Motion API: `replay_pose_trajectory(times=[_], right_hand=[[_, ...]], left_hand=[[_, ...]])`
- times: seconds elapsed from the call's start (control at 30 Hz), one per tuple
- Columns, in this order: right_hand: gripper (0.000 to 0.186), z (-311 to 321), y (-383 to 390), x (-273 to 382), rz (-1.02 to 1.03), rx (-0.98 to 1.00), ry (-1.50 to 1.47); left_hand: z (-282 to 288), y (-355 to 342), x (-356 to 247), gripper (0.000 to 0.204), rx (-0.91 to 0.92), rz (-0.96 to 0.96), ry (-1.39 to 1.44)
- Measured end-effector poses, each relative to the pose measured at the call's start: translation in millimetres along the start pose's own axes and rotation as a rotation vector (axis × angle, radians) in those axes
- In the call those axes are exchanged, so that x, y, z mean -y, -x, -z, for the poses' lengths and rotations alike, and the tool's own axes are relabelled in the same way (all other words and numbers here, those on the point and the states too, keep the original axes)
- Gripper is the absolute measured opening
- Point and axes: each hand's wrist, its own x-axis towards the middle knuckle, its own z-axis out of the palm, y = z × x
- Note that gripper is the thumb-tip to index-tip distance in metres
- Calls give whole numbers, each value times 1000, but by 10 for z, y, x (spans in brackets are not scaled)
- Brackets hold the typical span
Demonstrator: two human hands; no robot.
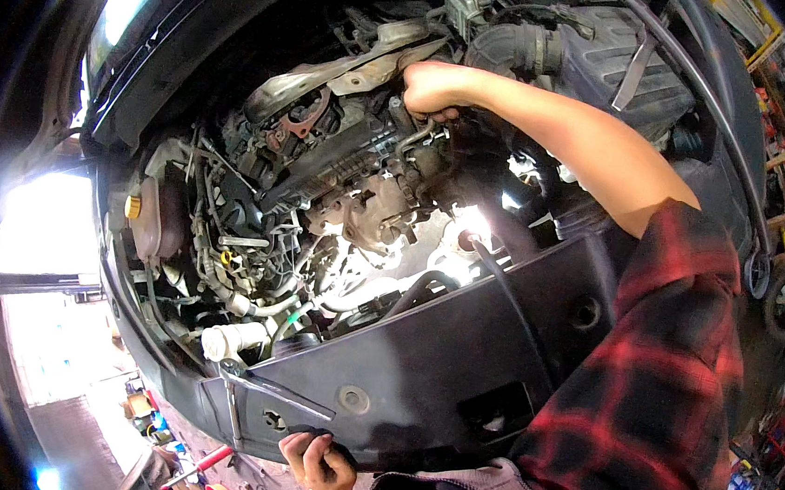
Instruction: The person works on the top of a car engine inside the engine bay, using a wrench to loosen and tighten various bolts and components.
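My right hand [432, 90] reaches deep into the engine bay of a car, its fingers curled down beside the bent metal heat shield [347, 71]. What those fingers grip, if anything, is hidden behind the hand and the dark parts under it. Low in the view, my left hand [317, 462] is closed with darkened fingertips, close against the lower edge of the black front panel [419, 369]. I cannot make out anything inside it. On the panel's left end lies a long-handled metal tool, like a ratchet [281, 394], just above that hand.
A ribbed intake hose [512, 48] and black air filter box [623, 69] sit at the far right. The coolant tank [159, 220] with yellow cap stands left. A bright lamp [470, 228] glows inside the bay, a black cable [522, 308] crossing the panel. Tools litter the floor lower left.
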Motion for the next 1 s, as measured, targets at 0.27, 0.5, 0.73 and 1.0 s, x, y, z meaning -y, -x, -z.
replay_pose_trajectory(times=[0.27,0.5,0.73,1.0], right_hand=[[14,174,0,-137,38,48,-156],[15,140,-49,-88,64,37,22],[19,76,-238,-224,146,-106,-35],[23,-55,-328,-348,239,-197,-80]], left_hand=[[1,10,-1,10,6,18,14],[-1,14,13,12,9,8,10],[-15,7,14,10,-5,2,23],[10,8,28,9,16,4,9]])
